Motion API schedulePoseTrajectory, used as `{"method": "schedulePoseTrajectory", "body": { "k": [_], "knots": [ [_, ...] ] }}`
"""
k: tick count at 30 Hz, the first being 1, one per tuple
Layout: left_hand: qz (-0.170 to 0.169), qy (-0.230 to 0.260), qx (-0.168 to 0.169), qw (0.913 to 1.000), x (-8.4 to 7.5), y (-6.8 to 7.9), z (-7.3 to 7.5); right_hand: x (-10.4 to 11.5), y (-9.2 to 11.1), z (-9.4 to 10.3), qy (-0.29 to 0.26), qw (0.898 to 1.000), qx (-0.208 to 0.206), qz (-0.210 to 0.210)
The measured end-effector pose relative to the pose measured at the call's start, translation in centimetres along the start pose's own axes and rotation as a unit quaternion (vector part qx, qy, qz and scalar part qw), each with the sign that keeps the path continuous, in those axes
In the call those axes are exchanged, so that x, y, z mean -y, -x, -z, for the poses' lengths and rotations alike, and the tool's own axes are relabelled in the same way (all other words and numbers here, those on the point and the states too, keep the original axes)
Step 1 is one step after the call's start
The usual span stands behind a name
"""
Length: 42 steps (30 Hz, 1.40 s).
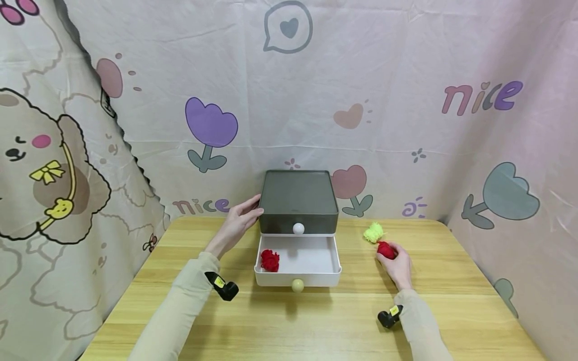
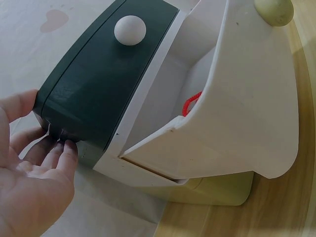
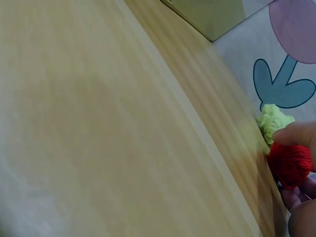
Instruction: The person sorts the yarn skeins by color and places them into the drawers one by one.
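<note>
In the head view my right hand [image 1: 398,265] grips a red yarn ball [image 1: 386,249] at the right of the table. Thumb and fingers close around the red yarn in the right wrist view. Just behind it is a yellow-green yarn ball [image 1: 374,232]. My left hand [image 1: 238,220] touches the left side of a small chest of drawers [image 1: 295,193], its fingertips [image 2: 68,148] against the dark upper part. Beneath the dark drawer, a white drawer [image 1: 307,280] is pulled out. Another red yarn piece [image 1: 270,260] lies in its left side.
The chest stands at the back middle of the wooden table [image 1: 289,331], in front of a printed cloth [image 1: 289,100]. A white knob [image 1: 298,228] is on the dark drawer, a pale green knob [image 1: 297,286] on the pulled-out one, which juts toward me.
</note>
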State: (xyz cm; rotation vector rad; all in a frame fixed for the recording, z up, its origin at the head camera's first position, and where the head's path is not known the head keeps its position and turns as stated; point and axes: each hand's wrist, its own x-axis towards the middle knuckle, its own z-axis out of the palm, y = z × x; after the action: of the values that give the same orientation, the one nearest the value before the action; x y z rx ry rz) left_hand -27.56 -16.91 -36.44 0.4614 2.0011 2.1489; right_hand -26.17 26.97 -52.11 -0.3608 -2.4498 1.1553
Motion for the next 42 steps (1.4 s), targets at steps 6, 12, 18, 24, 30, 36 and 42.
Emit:
{"method": "schedulePoseTrajectory", "body": {
  "k": [6, 12, 18, 24, 30, 36, 42],
  "knots": [
    [-0.001, 0.002, 0.001, 1.0000, 0.0, 0.0, 0.0, 0.2, 0.0, 0.0, 0.002, 1.000, -0.007, -0.004],
    [-0.003, 0.004, 0.001, 1.0000, 0.0, 0.0, 0.0, 0.3, 0.0, 0.0, -0.004, 1.000, -0.006, -0.008],
    [-0.004, 0.007, 0.002, 1.0000, 0.1, 0.0, 0.0, 0.5, 0.2, 0.1, -0.007, 1.000, -0.004, -0.010],
    [-0.004, 0.007, 0.002, 1.0000, 0.1, 0.0, 0.0, 0.8, 0.3, 0.3, -0.008, 1.000, -0.005, -0.012],
    [-0.005, 0.010, 0.001, 0.9999, 0.1, -0.1, 0.0, 1.5, 0.4, 0.6, -0.014, 1.000, -0.001, -0.013],
    [-0.005, 0.013, 0.001, 0.9999, 0.1, -0.1, 0.0, 2.3, 0.5, 1.1, -0.033, 0.999, 0.008, -0.009],
    [-0.009, 0.008, 0.002, 0.9999, 0.1, -0.1, 0.0, 3.6, 0.7, 1.5, -0.063, 0.998, 0.027, 0.005]
  ]
}}
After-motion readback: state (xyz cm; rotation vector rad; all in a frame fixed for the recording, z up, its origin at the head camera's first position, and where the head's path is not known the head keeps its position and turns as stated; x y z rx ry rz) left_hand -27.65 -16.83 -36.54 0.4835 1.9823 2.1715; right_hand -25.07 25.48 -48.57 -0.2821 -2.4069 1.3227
